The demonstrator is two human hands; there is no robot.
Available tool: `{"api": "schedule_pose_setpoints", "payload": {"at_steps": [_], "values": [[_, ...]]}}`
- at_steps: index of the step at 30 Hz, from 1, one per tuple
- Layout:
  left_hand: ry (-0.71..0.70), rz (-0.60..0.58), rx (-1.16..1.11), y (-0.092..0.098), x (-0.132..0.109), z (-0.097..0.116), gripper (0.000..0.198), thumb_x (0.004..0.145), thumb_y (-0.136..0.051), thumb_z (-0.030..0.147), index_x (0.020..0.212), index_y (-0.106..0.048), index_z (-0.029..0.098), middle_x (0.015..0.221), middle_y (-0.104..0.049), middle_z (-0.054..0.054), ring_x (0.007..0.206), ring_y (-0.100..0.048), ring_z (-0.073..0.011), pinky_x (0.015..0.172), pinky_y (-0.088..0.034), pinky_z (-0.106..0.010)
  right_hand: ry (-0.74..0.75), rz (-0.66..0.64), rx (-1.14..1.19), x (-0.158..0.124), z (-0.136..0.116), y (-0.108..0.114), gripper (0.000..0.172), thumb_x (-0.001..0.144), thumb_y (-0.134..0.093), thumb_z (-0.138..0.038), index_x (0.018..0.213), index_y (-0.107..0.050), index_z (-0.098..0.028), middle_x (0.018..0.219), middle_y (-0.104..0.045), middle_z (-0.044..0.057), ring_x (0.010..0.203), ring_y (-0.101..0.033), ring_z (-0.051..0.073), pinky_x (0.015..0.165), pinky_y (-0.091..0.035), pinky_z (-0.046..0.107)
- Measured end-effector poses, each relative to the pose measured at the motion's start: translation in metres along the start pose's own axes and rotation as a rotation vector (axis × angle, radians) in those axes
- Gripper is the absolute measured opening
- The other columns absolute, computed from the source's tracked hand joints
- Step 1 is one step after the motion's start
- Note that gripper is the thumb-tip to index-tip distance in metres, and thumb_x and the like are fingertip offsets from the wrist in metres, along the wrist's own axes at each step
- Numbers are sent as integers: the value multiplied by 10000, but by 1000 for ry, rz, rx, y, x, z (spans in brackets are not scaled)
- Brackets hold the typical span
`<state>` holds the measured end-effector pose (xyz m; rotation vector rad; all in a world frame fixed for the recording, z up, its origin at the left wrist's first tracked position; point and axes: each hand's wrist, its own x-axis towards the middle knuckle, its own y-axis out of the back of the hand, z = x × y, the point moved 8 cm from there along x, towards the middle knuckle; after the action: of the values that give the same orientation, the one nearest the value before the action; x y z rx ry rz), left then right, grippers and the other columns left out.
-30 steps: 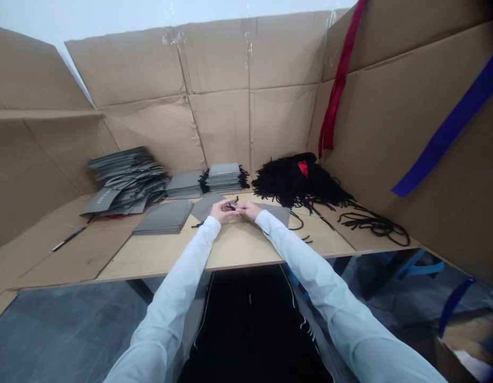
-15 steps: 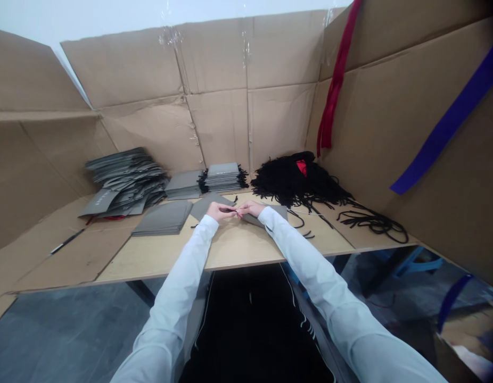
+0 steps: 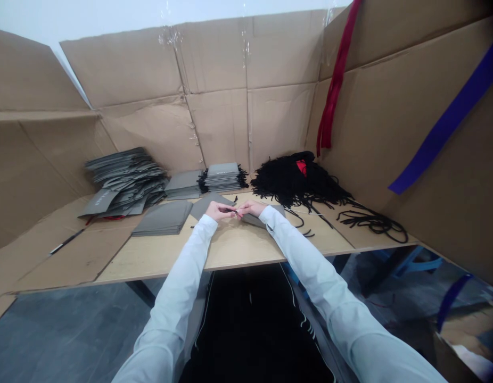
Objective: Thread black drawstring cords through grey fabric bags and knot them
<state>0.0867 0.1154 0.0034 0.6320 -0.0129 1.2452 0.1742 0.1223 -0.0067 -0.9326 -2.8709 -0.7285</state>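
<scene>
My left hand (image 3: 218,211) and my right hand (image 3: 250,209) meet above the middle of the table, fingertips nearly touching. Both are closed in a pinch on a thin black cord (image 3: 232,211), though its ends are hard to make out. Beneath my right hand and wrist lies a grey card (image 3: 277,209), partly covered. Another grey sheet (image 3: 208,203) rests behind my left hand. Left of that hand sits a low stack of grey cards (image 3: 163,218). Loose black cords (image 3: 296,217) lie to the right of my right wrist.
A tall uneven pile of grey pieces (image 3: 126,178) stands at the back left. Behind the hands are a neat corded stack (image 3: 222,176) and another grey stack (image 3: 184,184). A black cord heap (image 3: 286,178) lies back right; a pen (image 3: 66,242) lies left. Cardboard walls (image 3: 214,127) enclose the table.
My hands have stayed in nearly the same place, still pinched together. The grey card under my right wrist has shifted very slightly to the left.
</scene>
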Motion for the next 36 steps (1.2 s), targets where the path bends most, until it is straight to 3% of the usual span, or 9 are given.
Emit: {"api": "schedule_pose_setpoints", "payload": {"at_steps": [13, 20, 25, 31, 36], "values": [[-34, 20, -12, 0, 0, 6, 361, 529, -665, 336, 804, -662, 101, 742, -658, -93, 701, -605, -190, 699, -474, -286, 4, 36, 21, -2, -6, 4, 247, 621, -544, -336, 501, -518, -121, 600, -576, 31, 670, -507, 138, 764, -352, 295], [39, 80, -63, -3, -2, 0, 415, 448, -710, 319, 804, -659, 111, 792, -655, -93, 752, -602, -209, 775, -457, -337, 21, 119, -48, -6, 0, 17, 261, 630, -514, -355, 511, -538, -125, 589, -577, 32, 645, -509, 139, 738, -356, 281], [148, 202, -210, 5, -5, -12, 397, 502, -669, 395, 760, -658, 94, 724, -657, -95, 655, -606, -194, 707, -481, -352, 27, 212, -180, -7, 3, 25, 280, 665, -476, -364, 552, -576, -128, 633, -591, 23, 681, -521, 137, 740, -354, 253], [271, 200, -300, -1, -2, -20, 448, 492, -655, 462, 733, -622, 86, 581, -626, -64, 524, -578, -140, 563, -477, -273, -4, 259, -319, -7, 3, 26, 247, 683, -465, -298, 569, -602, -126, 618, -590, 8, 646, -510, 121, 700, -356, 231], [416, 110, -243, -10, -1, -34, 476, 586, -507, 586, 664, -559, 119, 375, -481, 12, 303, -429, -78, 318, -286, -200, -37, 314, -378, -7, 5, 25, 235, 690, -456, -260, 596, -615, -117, 633, -598, 15, 642, -515, 118, 665, -356, 218]]}}
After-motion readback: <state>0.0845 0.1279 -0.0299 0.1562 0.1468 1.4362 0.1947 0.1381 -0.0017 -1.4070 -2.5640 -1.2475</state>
